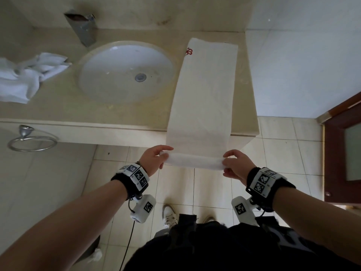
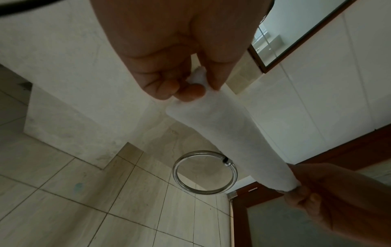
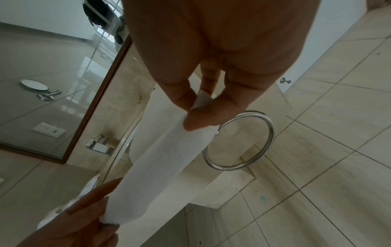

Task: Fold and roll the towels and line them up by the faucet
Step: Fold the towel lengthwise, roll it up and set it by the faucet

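Observation:
A long white folded towel (image 1: 205,90) with a red emblem at its far end lies along the counter right of the sink and hangs over the front edge. Its near end is turned into a short roll (image 1: 193,162). My left hand (image 1: 156,159) pinches the roll's left end (image 2: 196,80), and my right hand (image 1: 234,165) pinches the right end (image 3: 201,100). The faucet (image 1: 84,26) stands at the back left of the basin. A second white towel (image 1: 29,75) lies crumpled on the counter's left side.
The oval sink (image 1: 127,71) sits in the beige counter (image 1: 58,106). A chrome towel ring (image 1: 32,142) hangs below the counter's front edge at left. A wooden door (image 1: 343,153) stands at right. Tiled floor and my shoes (image 1: 170,216) are below.

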The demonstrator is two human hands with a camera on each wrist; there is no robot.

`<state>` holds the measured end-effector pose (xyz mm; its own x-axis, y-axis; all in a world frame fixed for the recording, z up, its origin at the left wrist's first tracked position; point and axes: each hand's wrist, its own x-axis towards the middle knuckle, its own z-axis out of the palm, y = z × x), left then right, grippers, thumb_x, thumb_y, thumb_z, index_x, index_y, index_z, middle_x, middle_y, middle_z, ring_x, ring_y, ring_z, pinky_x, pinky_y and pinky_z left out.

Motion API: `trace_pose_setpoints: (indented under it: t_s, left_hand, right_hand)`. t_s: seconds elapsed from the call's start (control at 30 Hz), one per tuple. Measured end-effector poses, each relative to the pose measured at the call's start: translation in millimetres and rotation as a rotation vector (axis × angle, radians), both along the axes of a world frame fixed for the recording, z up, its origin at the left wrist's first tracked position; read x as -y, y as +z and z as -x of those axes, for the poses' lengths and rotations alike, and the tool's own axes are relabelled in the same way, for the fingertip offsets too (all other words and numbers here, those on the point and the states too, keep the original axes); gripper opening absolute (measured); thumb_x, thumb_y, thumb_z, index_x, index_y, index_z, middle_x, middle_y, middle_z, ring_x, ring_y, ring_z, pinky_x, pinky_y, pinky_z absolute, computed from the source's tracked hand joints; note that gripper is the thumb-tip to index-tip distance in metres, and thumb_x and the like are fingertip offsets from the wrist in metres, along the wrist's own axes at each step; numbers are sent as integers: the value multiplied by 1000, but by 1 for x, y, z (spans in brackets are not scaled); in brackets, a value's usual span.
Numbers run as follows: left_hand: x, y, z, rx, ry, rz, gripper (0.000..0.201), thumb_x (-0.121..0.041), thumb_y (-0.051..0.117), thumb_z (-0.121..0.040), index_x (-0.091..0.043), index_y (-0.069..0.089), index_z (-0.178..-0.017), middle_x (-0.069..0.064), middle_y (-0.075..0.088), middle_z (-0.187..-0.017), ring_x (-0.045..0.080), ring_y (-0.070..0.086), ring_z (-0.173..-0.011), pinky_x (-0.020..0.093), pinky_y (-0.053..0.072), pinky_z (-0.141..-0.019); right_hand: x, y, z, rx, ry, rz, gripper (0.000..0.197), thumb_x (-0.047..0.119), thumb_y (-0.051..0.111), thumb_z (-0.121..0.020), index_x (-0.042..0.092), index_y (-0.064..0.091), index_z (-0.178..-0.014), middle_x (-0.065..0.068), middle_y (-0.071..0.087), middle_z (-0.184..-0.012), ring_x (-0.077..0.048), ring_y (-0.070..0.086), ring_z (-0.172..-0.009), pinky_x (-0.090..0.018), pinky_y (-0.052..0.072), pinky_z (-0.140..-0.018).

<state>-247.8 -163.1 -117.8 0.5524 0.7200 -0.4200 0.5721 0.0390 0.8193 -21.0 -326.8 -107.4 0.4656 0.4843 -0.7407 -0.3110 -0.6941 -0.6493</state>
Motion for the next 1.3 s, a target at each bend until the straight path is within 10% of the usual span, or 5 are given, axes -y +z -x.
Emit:
trace_pose_setpoints:
  t_s: [0.2,0.33,1.03,1.3]
  left_hand:
    - [-2,1,-7,-24,-13,9,32,-2,49,-90,-26,68,-80,-5,58,-78,5,55,-50,36,58,-62]
    - [-5,0,-3,-39,-135,25,29,-2,71,-76,-27,66,-88,0,65,-96,14,64,-84,29,58,-74]
    - [-19,1,2,-167,-286,-404,17,-15,65,-85,-4,68,-97,0,48,-98,13,48,-89,17,32,-77]
    - [-22,3,-2,-48,-154,-162,7,-7,60,-87,-13,63,-89,1,59,-73,8,49,-61,12,37,-56]
  right_hand:
    - [-3,5,-1,-49,14,-62,23,-7,50,-87,7,68,-82,-9,53,-76,-15,54,-61,-27,60,-64]
    - [-1,5,-5,-14,122,-76,23,-7,64,-80,12,68,-92,-11,58,-97,-20,64,-83,-30,58,-79]
    - [8,6,-9,456,410,-43,9,18,64,-86,14,63,-94,-2,65,-87,-21,67,-77,-40,58,-80]
    - [1,15,-18,203,277,15,5,15,60,-87,15,65,-85,-4,51,-74,-15,42,-61,-24,33,-49]
